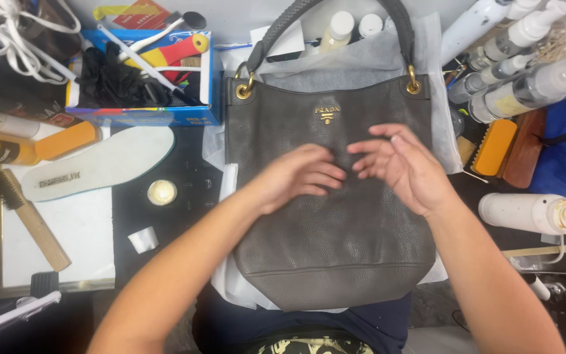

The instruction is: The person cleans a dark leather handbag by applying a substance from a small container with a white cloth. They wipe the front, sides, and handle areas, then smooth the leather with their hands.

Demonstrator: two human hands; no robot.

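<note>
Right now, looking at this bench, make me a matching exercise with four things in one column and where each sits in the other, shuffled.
Things:
1. grey leather handbag
2. white shoe insole
3. blue box
4. white bottle lying down

Places:
A. far right of the bag
B. under both hands
C. upper left, holding tools
D. left of the bag, flat

Pairs: 1-B, 2-D, 3-C, 4-A
</note>
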